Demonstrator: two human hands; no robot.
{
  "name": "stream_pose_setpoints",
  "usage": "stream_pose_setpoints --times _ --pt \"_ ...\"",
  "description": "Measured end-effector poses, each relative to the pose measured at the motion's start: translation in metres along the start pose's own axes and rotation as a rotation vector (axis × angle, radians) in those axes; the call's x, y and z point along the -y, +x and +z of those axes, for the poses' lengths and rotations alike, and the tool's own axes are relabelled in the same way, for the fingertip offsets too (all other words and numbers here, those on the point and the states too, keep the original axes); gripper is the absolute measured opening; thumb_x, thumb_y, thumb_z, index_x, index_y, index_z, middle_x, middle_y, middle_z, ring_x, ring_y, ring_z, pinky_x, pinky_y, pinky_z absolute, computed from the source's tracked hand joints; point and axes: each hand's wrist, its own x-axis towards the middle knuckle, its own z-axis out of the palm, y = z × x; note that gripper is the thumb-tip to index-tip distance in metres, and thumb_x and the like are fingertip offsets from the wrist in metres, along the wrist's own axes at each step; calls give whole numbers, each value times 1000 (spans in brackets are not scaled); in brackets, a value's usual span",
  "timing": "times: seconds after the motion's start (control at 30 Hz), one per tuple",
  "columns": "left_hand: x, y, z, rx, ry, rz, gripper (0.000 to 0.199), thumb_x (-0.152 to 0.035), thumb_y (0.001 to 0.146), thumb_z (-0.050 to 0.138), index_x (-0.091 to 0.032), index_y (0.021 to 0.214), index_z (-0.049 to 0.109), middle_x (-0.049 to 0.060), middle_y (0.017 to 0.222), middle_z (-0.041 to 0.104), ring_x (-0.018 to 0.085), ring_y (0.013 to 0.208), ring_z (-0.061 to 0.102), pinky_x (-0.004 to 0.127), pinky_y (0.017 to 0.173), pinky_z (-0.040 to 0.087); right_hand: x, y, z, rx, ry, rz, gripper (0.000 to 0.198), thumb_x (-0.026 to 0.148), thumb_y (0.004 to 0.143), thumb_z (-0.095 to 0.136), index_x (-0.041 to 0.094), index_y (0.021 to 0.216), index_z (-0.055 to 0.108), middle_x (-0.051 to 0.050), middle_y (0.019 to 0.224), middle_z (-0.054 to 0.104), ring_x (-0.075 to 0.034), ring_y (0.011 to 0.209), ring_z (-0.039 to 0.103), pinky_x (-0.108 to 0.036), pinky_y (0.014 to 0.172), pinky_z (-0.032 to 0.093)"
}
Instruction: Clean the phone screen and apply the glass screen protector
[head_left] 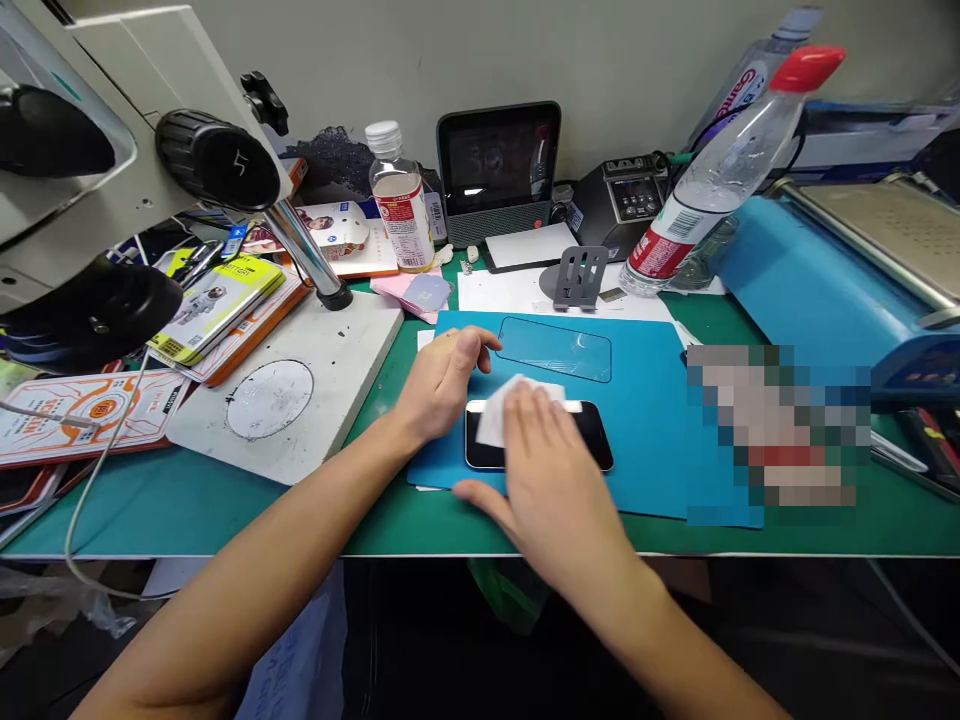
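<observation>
A phone (596, 435) with a dark glossy face and light rim lies flat on a blue mat (652, 450). My right hand (555, 470) presses a folded white wipe (493, 415) onto that face, its fingers laid along the wipe and the thumb out to the left. Beside the phone's upper left corner is my left hand (442, 380), its fingers loosely bent and apart, with nothing visible in them. Just behind the phone rests a clear screen protector (555, 348) with a dark outline. The wipe and my right hand cover the middle of the phone.
A microscope (217, 150) on a white base (360, 360) stands left, near stacked boxes (225, 300). Behind are a drink bottle (401, 205), a smart display (499, 160), a grey phone stand (581, 278) and a leaning red-capped bottle (705, 190). A blue machine (810, 290) stands right.
</observation>
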Motion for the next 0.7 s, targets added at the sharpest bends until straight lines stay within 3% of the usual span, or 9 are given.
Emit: stream_pose_setpoints --times 0.1,0.23,0.33,0.4,0.57,0.7 --pt "3 0 -2 -27 -25 -12 71 -67 106 18 -20 103 71 6 83 68 22 85 63 38 82 49 26 8 2 6 160 -119 102 76 93 46 -6 155 43 -29 163 38 -41 154 36 -53 127 34" --pt "4 1 -4 -61 -40 -9 70 -66 107 19 -19 103 71 6 82 68 21 82 62 38 79 47 3 -20 -3 3 185 -247 83 65 101 45 3 155 46 -20 164 43 -34 153 41 -51 124 39" --pt "3 4 -3 -35 -28 26 71 -66 107 19 -19 101 71 6 80 69 21 80 62 38 78 47 -26 -39 -7 -47 64 -226 80 62 102 45 1 154 48 -23 162 45 -36 148 48 -55 117 47" --pt "3 4 -2 -23 -26 49 70 -66 107 19 -19 100 71 5 80 69 20 80 63 38 79 48 -32 -36 -8 -48 30 -194 84 65 102 41 -1 153 48 -26 161 44 -40 148 47 -57 115 48" --pt "4 -1 -1 -67 -78 56 69 -64 107 21 -19 97 72 5 76 68 19 78 64 37 78 49 -4 6 -4 6 73 -72 87 68 100 40 -1 152 50 -26 161 44 -42 151 41 -59 121 40" --pt "6 -3 -3 -132 -149 25 68 -64 108 22 -18 98 73 4 76 68 18 75 63 34 74 50 -8 5 -9 34 95 -138 71 61 104 41 12 154 52 -17 162 46 -37 151 43 -60 120 41"
